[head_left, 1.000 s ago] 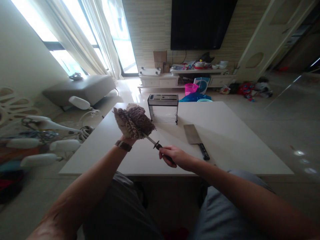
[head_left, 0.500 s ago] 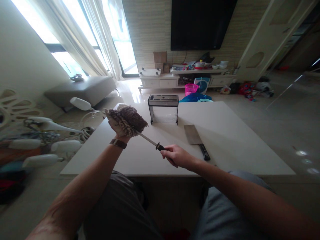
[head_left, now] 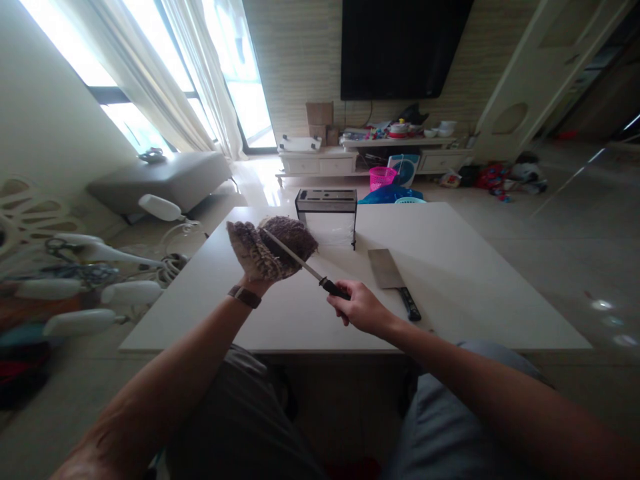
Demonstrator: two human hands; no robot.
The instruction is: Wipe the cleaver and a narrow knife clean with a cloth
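My left hand (head_left: pixel 257 279) is nearly covered by a shaggy brown-grey cloth (head_left: pixel 290 239), which it holds above the table; the fingers are hidden in it. My right hand (head_left: pixel 363 307) is wrapped round the black handle of a honing steel (head_left: pixel 304 263). The steel's thin rod points up and left, lying across the face of the cloth. To the right of my right hand, a cleaver (head_left: pixel 386 269) rests flat on the white table (head_left: pixel 465 287), its black handle toward me. Behind the cloth stands a knife block (head_left: pixel 333 223) with a slotted top and see-through sides.
A lamp with several white shades (head_left: pixel 160 208) stands left of the table. Beyond the far edge are a pink basket (head_left: pixel 383 177), blue plastic, and a low white cabinet (head_left: pixel 325 163) with things on top. A grey bench (head_left: pixel 165 180) stands by the window.
The cloth and my left hand have moved right and slightly down, opening out. The rod, earlier partly inside the cloth, now lies visible across it. My right hand has shifted slightly right.
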